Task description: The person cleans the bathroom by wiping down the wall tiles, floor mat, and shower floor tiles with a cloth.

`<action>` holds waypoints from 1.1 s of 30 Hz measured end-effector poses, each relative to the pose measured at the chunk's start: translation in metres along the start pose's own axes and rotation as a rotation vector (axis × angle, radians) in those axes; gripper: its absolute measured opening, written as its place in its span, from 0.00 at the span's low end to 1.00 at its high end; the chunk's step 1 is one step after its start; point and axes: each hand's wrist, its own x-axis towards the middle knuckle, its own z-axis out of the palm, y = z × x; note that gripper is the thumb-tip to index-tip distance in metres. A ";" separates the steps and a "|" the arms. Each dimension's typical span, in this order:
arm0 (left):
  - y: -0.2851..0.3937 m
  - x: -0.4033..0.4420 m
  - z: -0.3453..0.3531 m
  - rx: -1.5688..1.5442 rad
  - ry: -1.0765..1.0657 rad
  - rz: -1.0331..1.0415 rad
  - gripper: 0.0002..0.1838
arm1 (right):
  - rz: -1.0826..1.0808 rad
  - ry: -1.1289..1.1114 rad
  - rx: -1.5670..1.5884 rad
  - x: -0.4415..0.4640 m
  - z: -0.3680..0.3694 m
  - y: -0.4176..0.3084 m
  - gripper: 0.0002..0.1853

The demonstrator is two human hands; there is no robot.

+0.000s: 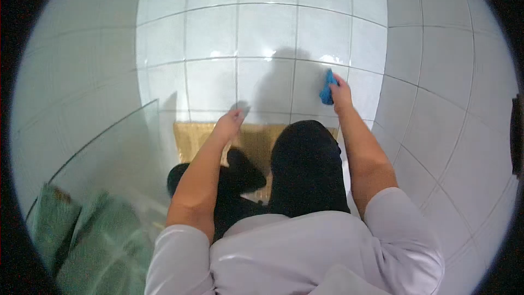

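There are two hands, one left hand [230, 124] and one right hand [341, 94], on two bare forearms. I count one blue cloth [328, 88], one tan mat [256, 137], one glass panel [128, 150], one light T-shirt [295, 254] with two short sleeves, one pair of black trousers [308, 169] and one dark object [516, 136] at the right edge. Green shapes [106, 240], lower left, are too blurred to count.

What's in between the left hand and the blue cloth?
In the head view, just white tiles with a shadow across them, between the left hand and blue cloth.
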 end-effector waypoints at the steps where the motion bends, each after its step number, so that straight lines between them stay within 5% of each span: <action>1: 0.005 -0.004 -0.003 -0.062 0.025 0.004 0.19 | -0.140 -0.026 0.042 -0.009 0.013 -0.027 0.24; 3: 0.051 -0.039 -0.028 -0.226 -0.017 -0.026 0.22 | -0.196 -0.128 -0.120 -0.059 0.027 -0.121 0.23; 5: 0.089 -0.061 -0.041 -0.420 0.074 -0.010 0.24 | -0.610 -0.100 -0.370 -0.108 0.037 -0.191 0.21; 7: 0.138 -0.095 -0.055 -0.618 0.158 0.022 0.25 | -0.638 -0.230 -0.383 -0.161 0.041 -0.244 0.17; 9: 0.204 -0.144 -0.089 -1.210 0.294 -0.111 0.25 | -0.812 -0.327 -0.510 -0.218 0.043 -0.296 0.15; 11: 0.214 -0.155 -0.104 -1.370 0.253 -0.033 0.23 | -1.229 -0.191 -0.582 -0.266 0.041 -0.336 0.16; 12: 0.202 -0.150 -0.105 -1.467 0.171 0.117 0.22 | -1.239 -0.195 -0.583 -0.279 0.044 -0.351 0.16; 16: 0.227 -0.190 -0.151 -1.577 -0.022 0.320 0.25 | -1.046 -0.394 -0.390 -0.307 0.055 -0.403 0.15; 18: 0.207 -0.176 -0.159 -1.231 0.029 0.377 0.28 | -0.912 -0.559 -0.238 -0.289 0.065 -0.403 0.14; 19: 0.193 -0.170 -0.163 -1.044 0.091 0.363 0.31 | -0.679 -0.645 -0.188 -0.313 0.062 -0.439 0.12; 21: 0.218 -0.212 -0.199 -0.627 0.343 0.562 0.38 | -0.714 -0.750 0.038 -0.316 0.069 -0.459 0.12; 23: 0.227 -0.209 -0.217 -0.561 0.546 0.620 0.29 | -0.601 -0.607 0.290 -0.310 0.064 -0.477 0.15; 24: 0.236 -0.217 -0.237 -0.450 0.632 0.461 0.23 | -0.625 -0.592 0.261 -0.299 0.058 -0.480 0.15; 25: 0.245 -0.219 -0.254 -0.330 0.717 0.304 0.16 | -0.427 -0.458 0.377 -0.284 0.057 -0.475 0.17; 26: 0.250 -0.216 -0.263 -0.239 0.852 0.373 0.13 | -0.226 -0.321 0.501 -0.272 0.057 -0.471 0.19; 28: 0.245 -0.206 -0.272 -0.242 0.848 0.510 0.14 | 0.038 -0.353 0.440 -0.270 0.074 -0.456 0.29; 30: 0.252 -0.200 -0.274 -0.248 0.860 0.632 0.15 | 0.264 -0.663 0.532 -0.273 0.090 -0.455 0.37; 33: 0.258 -0.203 -0.269 -0.159 0.803 0.770 0.18 | 0.361 -0.905 0.677 -0.240 0.118 -0.451 0.32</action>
